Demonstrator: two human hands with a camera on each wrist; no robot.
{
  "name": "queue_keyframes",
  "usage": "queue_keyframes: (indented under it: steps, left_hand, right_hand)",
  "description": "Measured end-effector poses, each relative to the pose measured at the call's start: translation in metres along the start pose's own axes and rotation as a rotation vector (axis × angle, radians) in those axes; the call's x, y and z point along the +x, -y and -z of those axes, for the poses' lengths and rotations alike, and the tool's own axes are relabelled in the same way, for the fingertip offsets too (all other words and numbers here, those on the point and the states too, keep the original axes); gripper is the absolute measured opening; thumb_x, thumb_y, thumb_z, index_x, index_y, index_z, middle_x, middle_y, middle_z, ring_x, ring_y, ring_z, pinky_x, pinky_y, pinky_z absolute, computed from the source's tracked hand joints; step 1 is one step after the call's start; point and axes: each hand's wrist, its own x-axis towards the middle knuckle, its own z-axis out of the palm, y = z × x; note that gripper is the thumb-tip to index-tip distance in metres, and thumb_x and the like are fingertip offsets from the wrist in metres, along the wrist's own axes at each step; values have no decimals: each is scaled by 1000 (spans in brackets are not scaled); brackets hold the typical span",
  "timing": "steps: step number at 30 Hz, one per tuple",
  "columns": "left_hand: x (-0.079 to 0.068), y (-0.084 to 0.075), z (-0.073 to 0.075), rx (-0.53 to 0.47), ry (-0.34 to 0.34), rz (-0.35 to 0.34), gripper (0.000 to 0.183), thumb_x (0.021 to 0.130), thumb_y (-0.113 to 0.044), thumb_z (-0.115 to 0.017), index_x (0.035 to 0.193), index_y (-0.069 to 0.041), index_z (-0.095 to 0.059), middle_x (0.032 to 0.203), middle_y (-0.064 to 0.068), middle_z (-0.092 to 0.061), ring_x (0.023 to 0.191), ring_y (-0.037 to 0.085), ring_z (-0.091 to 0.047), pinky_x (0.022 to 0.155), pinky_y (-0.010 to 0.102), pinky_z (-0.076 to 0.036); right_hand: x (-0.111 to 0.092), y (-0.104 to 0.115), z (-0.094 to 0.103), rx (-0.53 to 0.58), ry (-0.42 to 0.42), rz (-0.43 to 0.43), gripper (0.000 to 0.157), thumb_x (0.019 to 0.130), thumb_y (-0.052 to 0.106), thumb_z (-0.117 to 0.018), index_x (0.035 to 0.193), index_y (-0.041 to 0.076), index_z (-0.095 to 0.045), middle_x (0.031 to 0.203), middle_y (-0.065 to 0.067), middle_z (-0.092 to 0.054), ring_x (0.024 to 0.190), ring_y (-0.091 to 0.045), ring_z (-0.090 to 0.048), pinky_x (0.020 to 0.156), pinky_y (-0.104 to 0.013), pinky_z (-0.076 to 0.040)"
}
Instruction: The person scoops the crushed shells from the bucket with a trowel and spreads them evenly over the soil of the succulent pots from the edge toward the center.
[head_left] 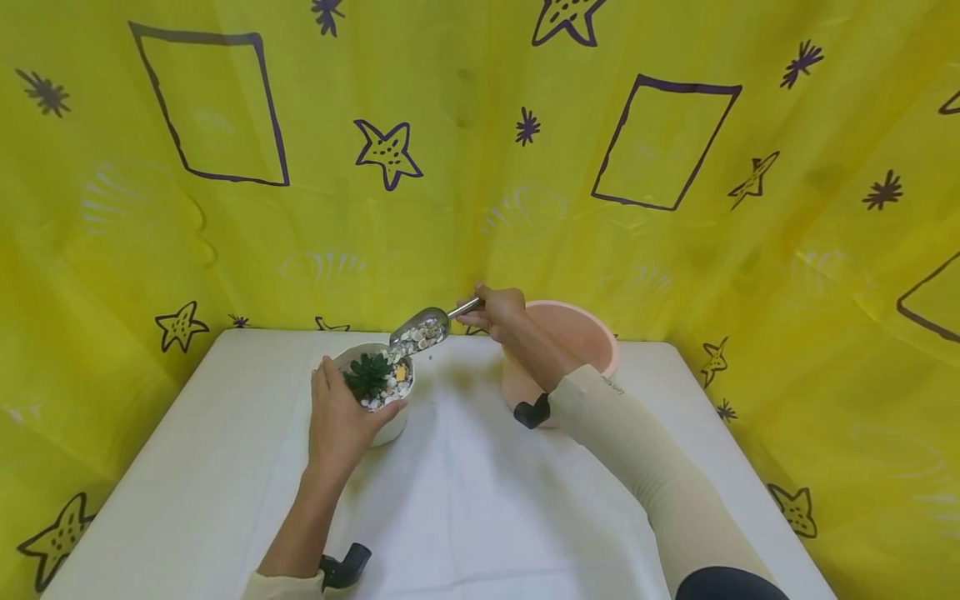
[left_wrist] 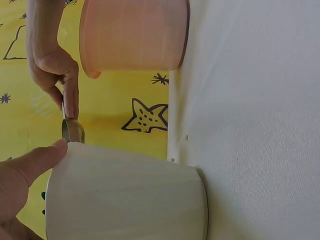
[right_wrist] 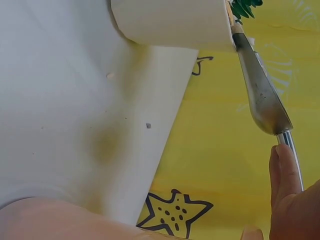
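Observation:
My right hand (head_left: 497,312) grips the handle of a metal scoop (head_left: 422,328) loaded with small pale pebbles. The scoop's tip rests at the rim of a white pot (head_left: 390,431), tilted down toward it. In the pot stands a green succulent (head_left: 369,377), with white pebbles and a yellow piece around it. My left hand (head_left: 341,417) holds the pot by its near left side, thumb on the rim, as the left wrist view also shows for the thumb (left_wrist: 42,161). From the right wrist view, the scoop's underside (right_wrist: 262,95) meets the pot's edge.
A pink tub (head_left: 517,379) stands on the white table (head_left: 480,508) at the right, partly behind my right forearm. A few stray pebbles lie on the table, one dark pebble (right_wrist: 148,126) among them. A yellow patterned curtain (head_left: 450,217) hangs behind the table's far edge.

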Motion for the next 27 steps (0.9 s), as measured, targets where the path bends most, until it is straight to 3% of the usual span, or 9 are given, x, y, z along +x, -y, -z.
queue_keyframes:
  steps: [4, 9, 17, 21, 24, 27]
  left_hand:
    - [4, 5, 2, -13, 18, -51, 129, 78, -31, -95, 160, 16, -8, 161, 40, -19, 146, 56, -29, 115, 65, -34]
    - [10, 13, 7, -30, 98, -89, 128, 80, -31, -92, 161, 15, -4, 163, 40, -16, 147, 57, -27, 115, 67, -33]
    - [21, 22, 17, -68, 194, -150, 127, 81, -30, -92, 161, 15, -5, 164, 37, -18, 147, 55, -30, 116, 67, -33]
    - [23, 22, 20, -63, 236, -132, 129, 82, -33, -91, 162, 12, -2, 168, 36, -8, 154, 54, -15, 118, 68, -26]
    - [20, 19, 18, -24, 223, -113, 131, 82, -39, -90, 163, 11, 0, 169, 35, -1, 156, 53, -2, 118, 68, -23]
    - [15, 16, 13, 18, 165, -79, 134, 82, -45, -90, 162, 13, 1, 169, 36, 0, 156, 53, -1, 116, 68, -27]
  right_hand:
    - [0, 1, 1, -4, 1, 12, 27, 109, 20, -60, 108, -7, -62, 119, -29, -72, 88, -32, -78, 72, -35, -63]
    - [-2, 1, 0, 16, -1, 23, 27, 109, 19, -59, 108, -8, -63, 124, -32, -69, 87, -32, -78, 71, -35, -63]
    - [-1, 2, -1, 12, -5, 32, 24, 109, 18, -59, 108, -6, -62, 125, -32, -68, 103, -37, -74, 69, -33, -63]
    - [-1, 1, -1, 13, -5, 18, 23, 109, 17, -60, 109, -6, -62, 125, -31, -69, 109, -38, -72, 71, -34, -64]
    - [-1, 1, -1, 14, -9, 14, 23, 109, 17, -60, 109, -6, -62, 124, -30, -70, 109, -38, -73, 73, -34, -64]
    - [-1, 1, -1, 15, -11, 10, 23, 109, 18, -60, 108, -5, -62, 121, -28, -71, 109, -37, -73, 75, -35, -64]
